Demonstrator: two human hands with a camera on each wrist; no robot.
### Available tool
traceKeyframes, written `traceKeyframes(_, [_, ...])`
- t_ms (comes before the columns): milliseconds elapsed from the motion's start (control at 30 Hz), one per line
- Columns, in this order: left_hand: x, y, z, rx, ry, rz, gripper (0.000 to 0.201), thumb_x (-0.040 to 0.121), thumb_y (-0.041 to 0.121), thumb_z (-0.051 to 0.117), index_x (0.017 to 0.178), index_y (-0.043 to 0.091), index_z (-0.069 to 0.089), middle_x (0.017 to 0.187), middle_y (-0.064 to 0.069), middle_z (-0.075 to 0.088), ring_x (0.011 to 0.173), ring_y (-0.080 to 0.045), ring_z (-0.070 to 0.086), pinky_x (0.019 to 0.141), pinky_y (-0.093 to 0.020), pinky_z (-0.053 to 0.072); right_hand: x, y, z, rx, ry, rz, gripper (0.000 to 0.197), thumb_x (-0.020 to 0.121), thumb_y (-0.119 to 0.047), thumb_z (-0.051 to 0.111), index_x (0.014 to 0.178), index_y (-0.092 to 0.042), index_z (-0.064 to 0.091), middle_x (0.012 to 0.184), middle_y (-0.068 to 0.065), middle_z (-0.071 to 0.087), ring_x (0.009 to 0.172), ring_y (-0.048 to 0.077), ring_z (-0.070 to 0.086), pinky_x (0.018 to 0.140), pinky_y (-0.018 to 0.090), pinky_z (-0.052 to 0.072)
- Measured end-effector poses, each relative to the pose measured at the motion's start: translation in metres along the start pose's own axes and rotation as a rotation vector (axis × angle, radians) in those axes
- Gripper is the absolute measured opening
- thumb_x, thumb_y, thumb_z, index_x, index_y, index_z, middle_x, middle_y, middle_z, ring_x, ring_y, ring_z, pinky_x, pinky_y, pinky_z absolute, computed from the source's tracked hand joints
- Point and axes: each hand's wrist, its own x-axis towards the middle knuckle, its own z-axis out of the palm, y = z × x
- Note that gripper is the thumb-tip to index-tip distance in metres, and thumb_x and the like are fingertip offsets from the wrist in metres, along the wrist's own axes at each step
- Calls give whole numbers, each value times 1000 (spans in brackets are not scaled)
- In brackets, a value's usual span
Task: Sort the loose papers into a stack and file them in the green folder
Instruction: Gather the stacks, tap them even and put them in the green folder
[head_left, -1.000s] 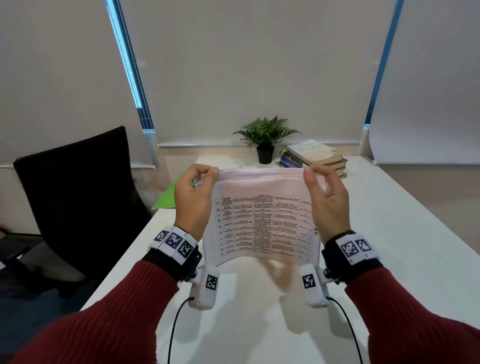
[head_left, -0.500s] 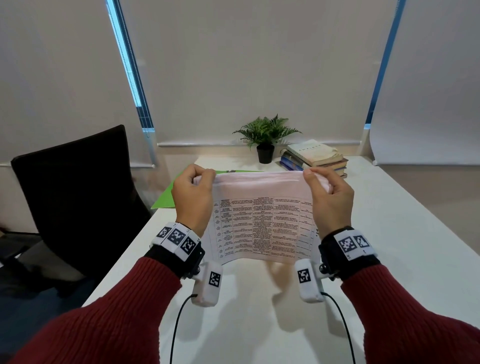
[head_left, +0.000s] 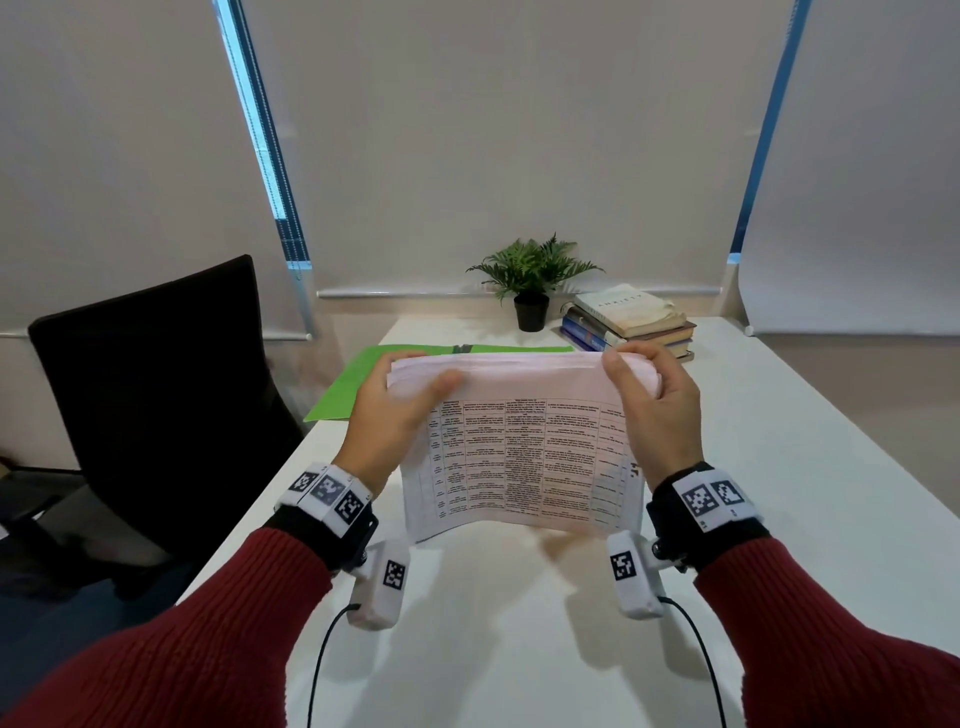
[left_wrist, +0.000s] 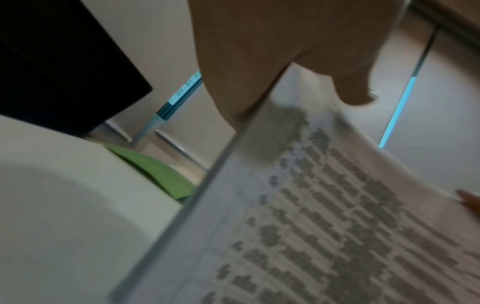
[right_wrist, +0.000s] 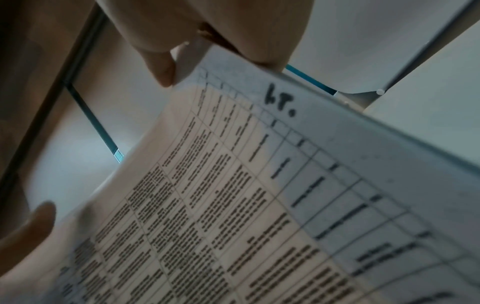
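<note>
Both hands hold the stack of papers (head_left: 519, 447) upright above the white table (head_left: 779, 493), its printed table facing the person. Left hand (head_left: 387, 421) grips the stack's left edge, thumb curled over the front sheet; right hand (head_left: 657, 410) pinches the right top corner between thumb and fingers. Behind the stack, on the far left of the table, lies the green folder (head_left: 353, 384). Farther back stand a potted plant (head_left: 532, 280) and piled books (head_left: 628, 317); a black chair (head_left: 150, 384) sits left.

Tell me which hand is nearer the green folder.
Left. The left hand grips the paper stack's edge just in front of the green folder; the right hand grips the opposite edge.
</note>
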Motion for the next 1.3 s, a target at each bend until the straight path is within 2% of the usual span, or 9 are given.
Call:
traceKeyframes(200, [-17, -25, -7, -34, -143, -128, 36, 81, 8, 88, 115, 2, 77, 110, -12, 83, 103, -33, 80, 95, -51, 63, 8, -10, -19, -600, -159, -270, 47, 76, -58, 81, 113, -31, 71, 107, -12, 71, 94, 10, 68, 81, 31, 58])
traceKeyframes(367, [-3, 10, 8, 103, -171, 44, 18, 86, 11, 85, 101, 2, 79, 96, -10, 83, 82, -17, 80, 72, -28, 63, 19, -46, -4, -1155, -412, -573, 70, 76, -69, 70, 137, -39, 55, 133, -12, 61, 125, 14, 53, 116, 51, 31])
traceKeyframes(500, [13, 54, 20, 209, -327, 225, 5, 90, 6, 81, 91, 2, 79, 79, 7, 83, 67, -2, 75, 62, -15, 57, 33, -60, 4, -987, -603, -382, 60, 74, -52, 84, 126, -37, 58, 108, -13, 69, 97, 12, 66, 85, 40, 58])
traceKeyframes(633, [35, 81, 30, 330, -396, 382, 12, 89, 12, 84, 93, 1, 81, 86, -4, 83, 69, -4, 70, 67, -18, 56, 39, -44, -2, -761, -611, -357, 52, 82, -41, 83, 128, -28, 63, 103, -8, 72, 88, 13, 69, 76, 39, 62])
traceKeyframes(767, [51, 81, 45, 407, -430, 475, 8, 88, 21, 86, 88, 28, 82, 84, 8, 80, 74, -7, 70, 70, -25, 57, 35, -14, -4, -589, -482, -428, 48, 88, -44, 76, 129, -27, 61, 93, -4, 74, 75, 18, 70, 64, 42, 61])
traceKeyframes(900, [65, 64, 54, 447, -215, 528, 49, 88, 33, 86, 133, 29, 66, 122, 7, 73, 109, -9, 69, 90, -29, 60, 39, 4, -14, -395, -347, -259, 47, 89, -30, 78, 132, -24, 61, 100, -4, 74, 82, 17, 73, 64, 41, 65])
traceKeyframes(1033, [92, 7, 53, 652, 74, 296, 72, 94, 43, 74, 156, 31, 39, 157, -6, 49, 143, -27, 49, 115, -42, 42, 56, 18, -38, -274, -159, -125, 44, 87, -25, 80, 127, -17, 62, 107, -4, 74, 95, 15, 74, 83, 41, 64])
traceKeyframes(1167, [113, -80, 63, 1030, -239, -27, 76, 96, 63, 56, 159, 25, 37, 153, -23, 48, 142, -44, 47, 113, -58, 45, 67, 31, -51, -152, -78, -45, 46, 87, -17, 81, 129, -17, 63, 116, -6, 75, 103, 9, 74, 91, 35, 61])
traceKeyframes(1300, [129, -134, 79, 1313, -467, -115, 74, 104, 64, 39, 168, 37, 15, 177, -14, 8, 162, -45, 10, 124, -71, 22, 74, 46, -54, -77, -48, 6, 45, 86, -15, 82, 127, -16, 63, 116, -3, 76, 104, 11, 74, 92, 37, 61])
